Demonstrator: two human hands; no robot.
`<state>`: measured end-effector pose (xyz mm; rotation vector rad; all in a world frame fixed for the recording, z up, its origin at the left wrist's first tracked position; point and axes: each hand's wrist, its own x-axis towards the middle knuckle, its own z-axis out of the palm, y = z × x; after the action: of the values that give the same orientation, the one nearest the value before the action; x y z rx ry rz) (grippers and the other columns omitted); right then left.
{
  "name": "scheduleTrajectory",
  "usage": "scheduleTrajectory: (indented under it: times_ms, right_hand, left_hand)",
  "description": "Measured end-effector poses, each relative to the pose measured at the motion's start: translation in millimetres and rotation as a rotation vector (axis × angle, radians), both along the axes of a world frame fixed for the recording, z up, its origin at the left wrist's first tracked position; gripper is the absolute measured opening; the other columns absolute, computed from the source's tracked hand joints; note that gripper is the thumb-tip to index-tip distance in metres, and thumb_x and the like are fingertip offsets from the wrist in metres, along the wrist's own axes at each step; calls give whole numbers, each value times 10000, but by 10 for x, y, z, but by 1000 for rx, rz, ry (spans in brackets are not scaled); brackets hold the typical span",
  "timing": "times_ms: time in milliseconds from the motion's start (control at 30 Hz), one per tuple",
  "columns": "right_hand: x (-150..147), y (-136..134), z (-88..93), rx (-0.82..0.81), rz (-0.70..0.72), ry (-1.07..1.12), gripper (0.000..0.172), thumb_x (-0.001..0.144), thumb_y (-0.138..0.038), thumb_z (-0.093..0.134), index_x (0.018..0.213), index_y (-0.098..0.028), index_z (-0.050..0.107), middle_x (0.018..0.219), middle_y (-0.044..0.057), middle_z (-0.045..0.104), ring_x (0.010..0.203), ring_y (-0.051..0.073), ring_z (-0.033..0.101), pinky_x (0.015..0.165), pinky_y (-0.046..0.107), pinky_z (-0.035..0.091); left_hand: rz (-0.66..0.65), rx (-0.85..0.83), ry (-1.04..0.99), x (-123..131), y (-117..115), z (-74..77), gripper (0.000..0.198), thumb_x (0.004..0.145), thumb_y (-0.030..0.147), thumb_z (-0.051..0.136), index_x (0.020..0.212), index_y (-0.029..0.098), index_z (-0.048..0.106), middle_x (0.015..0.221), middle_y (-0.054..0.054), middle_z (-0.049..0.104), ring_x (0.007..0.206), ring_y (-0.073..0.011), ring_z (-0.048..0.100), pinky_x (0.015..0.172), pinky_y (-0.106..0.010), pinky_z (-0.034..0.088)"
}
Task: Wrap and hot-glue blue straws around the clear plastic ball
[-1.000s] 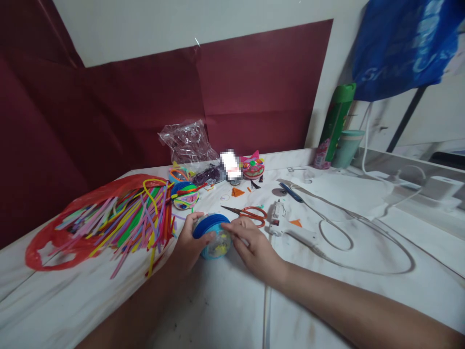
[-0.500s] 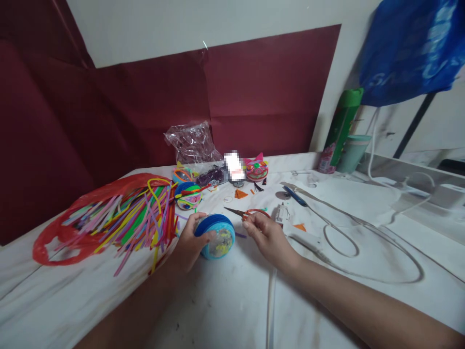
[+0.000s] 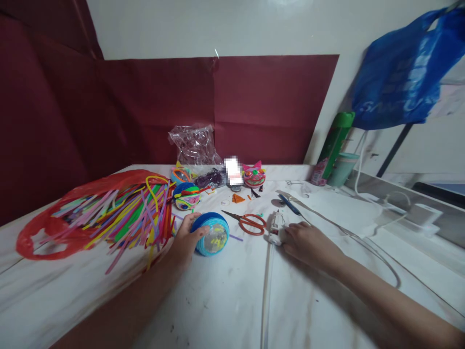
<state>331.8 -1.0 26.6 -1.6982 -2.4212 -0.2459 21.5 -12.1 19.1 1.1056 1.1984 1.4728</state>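
Note:
My left hand (image 3: pixel 189 238) is wrapped round a ball (image 3: pixel 214 235) with dark and light blue pipe cleaner bands and a clear patch showing yellow bits. My right hand (image 3: pixel 305 242) is closed on the handle of a white hot glue gun (image 3: pixel 276 224), which lies on the table; the fingers hide most of the handle. A long white glue stick (image 3: pixel 266 291) runs from the gun toward the front edge. Between the hands lie orange-handled scissors (image 3: pixel 252 224), blades pointing left.
At left, many coloured pipe cleaners (image 3: pixel 127 218) lie on a red plastic bag (image 3: pixel 32 242). Decorated balls (image 3: pixel 186 196) and clear wrap (image 3: pixel 194 145) stand behind. A blue cutter (image 3: pixel 289 205) and a looping cord (image 3: pixel 385 266) are on the right, before a green cup (image 3: pixel 343 169).
My right hand has put the scissors down on the table and moved right onto the glue gun. My left hand still holds the ball.

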Motion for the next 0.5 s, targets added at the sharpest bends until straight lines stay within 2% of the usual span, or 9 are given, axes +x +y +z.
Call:
scheduleTrajectory:
  times_ms: [133, 267, 367, 500]
  right_hand:
    - [5, -39, -129, -22, -27, -9, 94, 734, -206, 538, 779, -171, 613, 848, 125, 686, 872, 284, 595, 739, 355, 398]
    - [0, -3, -176, -33, -81, 44, 77, 715, -165, 510, 750, -178, 577, 803, 122, 677, 839, 276, 587, 718, 345, 411]
    - [38, -3, -222, 19, -83, 77, 67, 693, -145, 495, 724, -181, 542, 787, 127, 657, 786, 262, 577, 706, 342, 426]
    - [116, -12, -294, 145, -14, 187, 100, 714, -198, 463, 777, -184, 539, 803, 131, 639, 815, 284, 575, 732, 368, 443]
  left_hand:
    - [14, -38, -132, 8, -17, 35, 499, 595, 349, 703, 1033, 182, 534, 805, 6, 628, 717, -177, 615, 629, -284, 464]
    - [32, -54, -237, 1, -19, 54, 474, 598, 355, 693, 1015, 181, 549, 792, 3, 652, 756, -189, 635, 673, -302, 483]
    - [15, -39, -273, -15, 5, 29, 426, 626, 346, 683, 1002, 187, 560, 809, -9, 662, 787, -198, 642, 700, -315, 495]
    - [21, -4, -288, -38, 55, -36, 340, 673, 348, 653, 959, 187, 567, 799, -22, 664, 788, -206, 642, 698, -323, 504]
